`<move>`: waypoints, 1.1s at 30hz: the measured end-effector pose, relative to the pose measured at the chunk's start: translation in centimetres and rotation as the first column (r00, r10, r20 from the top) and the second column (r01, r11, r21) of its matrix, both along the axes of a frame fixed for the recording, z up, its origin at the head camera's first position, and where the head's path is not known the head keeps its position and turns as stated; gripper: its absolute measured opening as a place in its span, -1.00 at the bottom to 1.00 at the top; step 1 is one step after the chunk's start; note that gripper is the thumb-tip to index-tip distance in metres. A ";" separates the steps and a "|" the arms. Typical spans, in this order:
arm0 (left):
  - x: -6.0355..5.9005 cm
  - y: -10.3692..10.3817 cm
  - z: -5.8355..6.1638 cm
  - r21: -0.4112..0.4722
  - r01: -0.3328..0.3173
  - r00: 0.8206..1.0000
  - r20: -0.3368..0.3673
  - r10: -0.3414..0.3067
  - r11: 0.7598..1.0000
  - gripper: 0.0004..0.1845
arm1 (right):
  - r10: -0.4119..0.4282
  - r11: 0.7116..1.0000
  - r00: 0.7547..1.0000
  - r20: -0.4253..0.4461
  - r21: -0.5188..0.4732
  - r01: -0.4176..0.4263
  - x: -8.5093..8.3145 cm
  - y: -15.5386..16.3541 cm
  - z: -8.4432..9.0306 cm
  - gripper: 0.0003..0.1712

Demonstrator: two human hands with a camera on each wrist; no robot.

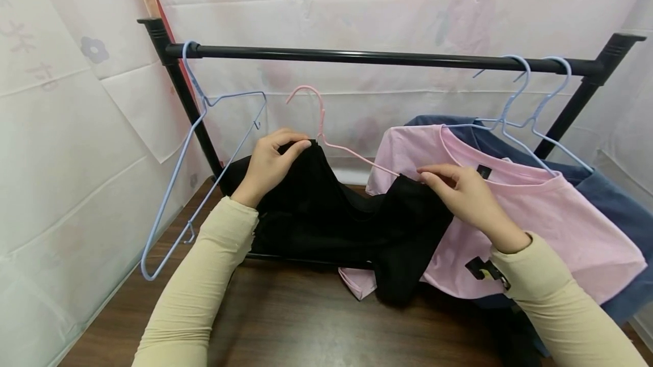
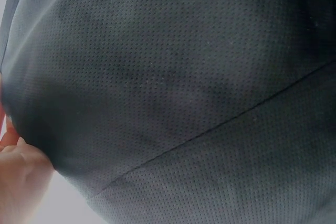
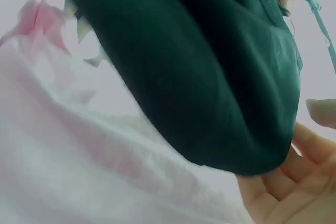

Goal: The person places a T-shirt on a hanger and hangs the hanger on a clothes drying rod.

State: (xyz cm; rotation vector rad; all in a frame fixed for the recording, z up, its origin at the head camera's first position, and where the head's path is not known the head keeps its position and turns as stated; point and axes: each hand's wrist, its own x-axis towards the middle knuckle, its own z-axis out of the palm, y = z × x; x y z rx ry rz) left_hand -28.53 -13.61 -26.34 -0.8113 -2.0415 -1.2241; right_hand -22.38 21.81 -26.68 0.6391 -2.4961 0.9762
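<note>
Our left hand (image 1: 267,165) curls its fingers over one shoulder of the black garment (image 1: 336,214), pinching the cloth where the pink hanger (image 1: 326,129) enters it. Our right hand (image 1: 466,194) pinches the other shoulder, thumb above and fingers beneath the fold; in the right wrist view the dark cloth (image 3: 210,72) drapes over those fingers (image 3: 294,166). The left wrist view shows little but the garment's fine mesh (image 2: 173,93) and a sliver of hand (image 2: 18,166).

The pink hanger's hook hangs free just below the black rail (image 1: 382,58), not on it. The garment sags between our hands above the dark wooden bench (image 1: 306,321).

To the left, an empty blue hanger (image 1: 204,146) dangles from the rail, tilted, with open room between it and the garment. To the right, a pink shirt (image 1: 535,214) and a blue shirt (image 1: 612,202) hang on blue hangers; the black garment overlaps the pink shirt's sleeve.
</note>
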 end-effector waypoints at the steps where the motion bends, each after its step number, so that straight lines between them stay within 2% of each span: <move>1: 0.0 0.0 0.0 0.000 -0.002 1.000 -0.003 0.002 1.000 -0.84 | -0.001 0.999 1.000 0.025 0.035 0.000 0.1 0.2 0.0 -0.71; 4: 0.0 0.1 0.1 0.003 -0.010 1.000 -0.014 0.010 1.000 -0.84 | 0.015 0.993 0.999 0.045 0.116 -0.020 0.2 0.5 -0.1 -0.72; 7: 0.0 0.3 0.2 0.010 -0.014 0.999 -0.028 0.014 1.000 -0.85 | 0.039 0.991 0.999 0.013 0.126 -0.040 0.1 0.5 -0.3 -0.78; 13: -0.1 0.9 0.4 0.045 -0.012 0.998 -0.054 0.015 0.999 -0.85 | -0.009 0.998 0.995 -0.098 0.067 0.016 0.3 0.0 0.1 -0.86; 21: -0.1 1.4 0.7 0.109 -0.001 0.995 -0.096 0.012 0.994 -0.86 | -0.068 0.997 0.974 -0.216 -0.047 0.059 0.5 -0.7 1.1 -0.91; 27: 0.1 1.9 0.8 0.116 -0.009 0.996 -0.092 0.020 0.993 -0.87 | -0.061 0.998 0.961 -0.268 -0.042 0.051 0.3 -1.7 1.0 -0.93; 33: 0.1 2.3 0.6 0.096 0.006 0.998 -0.061 -0.001 0.995 -0.86 | -0.037 0.999 0.959 -0.281 -0.034 0.028 -0.2 -2.7 0.8 -0.93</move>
